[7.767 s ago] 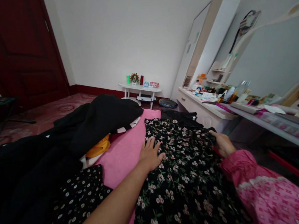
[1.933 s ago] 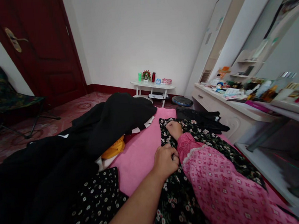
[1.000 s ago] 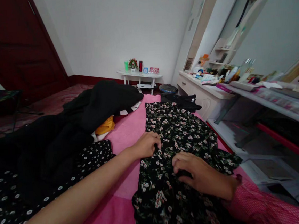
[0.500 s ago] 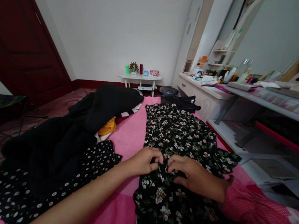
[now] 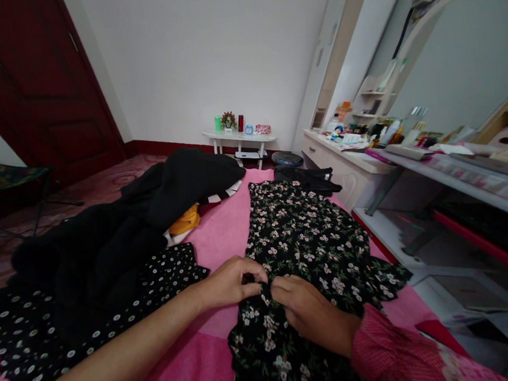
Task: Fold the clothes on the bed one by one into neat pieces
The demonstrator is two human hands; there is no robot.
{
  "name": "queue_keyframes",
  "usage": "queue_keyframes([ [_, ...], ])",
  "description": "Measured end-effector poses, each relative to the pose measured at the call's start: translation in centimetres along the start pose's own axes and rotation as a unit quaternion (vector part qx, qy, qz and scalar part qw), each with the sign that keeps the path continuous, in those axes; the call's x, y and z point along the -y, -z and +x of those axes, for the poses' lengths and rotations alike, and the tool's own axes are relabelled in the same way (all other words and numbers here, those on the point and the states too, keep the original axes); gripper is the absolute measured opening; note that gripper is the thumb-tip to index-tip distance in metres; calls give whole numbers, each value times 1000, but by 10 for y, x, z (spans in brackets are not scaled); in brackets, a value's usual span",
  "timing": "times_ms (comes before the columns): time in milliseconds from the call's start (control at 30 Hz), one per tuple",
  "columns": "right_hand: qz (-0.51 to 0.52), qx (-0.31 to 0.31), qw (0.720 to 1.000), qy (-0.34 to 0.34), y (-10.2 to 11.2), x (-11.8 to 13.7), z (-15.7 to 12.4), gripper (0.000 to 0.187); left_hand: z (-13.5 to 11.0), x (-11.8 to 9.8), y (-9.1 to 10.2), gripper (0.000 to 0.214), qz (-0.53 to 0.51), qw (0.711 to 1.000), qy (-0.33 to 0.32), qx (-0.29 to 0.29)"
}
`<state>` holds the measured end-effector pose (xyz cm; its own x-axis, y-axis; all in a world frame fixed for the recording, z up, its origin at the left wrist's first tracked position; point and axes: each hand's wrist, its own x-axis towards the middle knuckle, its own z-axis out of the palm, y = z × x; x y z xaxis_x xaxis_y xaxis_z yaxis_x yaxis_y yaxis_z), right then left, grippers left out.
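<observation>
A black floral garment (image 5: 307,239) lies spread on the pink bedcover (image 5: 222,229). My left hand (image 5: 230,280) is closed and pinches the garment's left edge near its middle. My right hand (image 5: 306,310), coming out of a pink patterned sleeve (image 5: 402,355), is closed on the same bunched fabric right beside the left hand. The two hands nearly touch. The lower part of the garment hangs towards me below the hands.
A heap of black clothes (image 5: 119,226) with a yellow item (image 5: 185,221) lies on the left, and a black dotted garment (image 5: 70,325) in front of it. A dresser (image 5: 349,164) crowded with bottles stands on the right. Beyond the bed are a small white table (image 5: 238,137) and a dark red door (image 5: 36,91).
My hands have drawn together at the garment's left middle and gathered fabric between them. One second ago they were further apart, the right hand lying lower on the cloth.
</observation>
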<state>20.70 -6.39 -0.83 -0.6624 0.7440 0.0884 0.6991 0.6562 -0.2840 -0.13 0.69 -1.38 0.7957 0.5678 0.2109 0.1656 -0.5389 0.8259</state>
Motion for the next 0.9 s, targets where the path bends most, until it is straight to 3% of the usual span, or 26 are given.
queue_keyframes([
  [100,7,-27,1000,-14,4,-2,3,24,1,0,-1,13,-9,999,16,-37],
  [233,99,-75,991,-40,41,2,-5,17,1,-9,3,12,-31,995,36,-90],
  [367,159,-74,980,-90,70,0,-17,18,-1,-24,8,7,16,997,-15,-73],
  [467,151,-73,980,-102,67,-2,-23,18,-1,-27,5,8,64,996,-27,-63],
  [600,101,-129,979,-118,48,6,-29,20,-3,-16,0,14,86,991,36,-93],
  [700,45,-75,989,-122,42,16,-32,16,-7,-11,2,17,133,983,64,-111],
  [800,6,-5,995,-100,41,20,-31,30,-12,-18,5,28,185,973,22,-135],
  [900,-22,23,995,-92,36,16,-25,40,-16,-30,5,32,234,967,-70,-76],
])
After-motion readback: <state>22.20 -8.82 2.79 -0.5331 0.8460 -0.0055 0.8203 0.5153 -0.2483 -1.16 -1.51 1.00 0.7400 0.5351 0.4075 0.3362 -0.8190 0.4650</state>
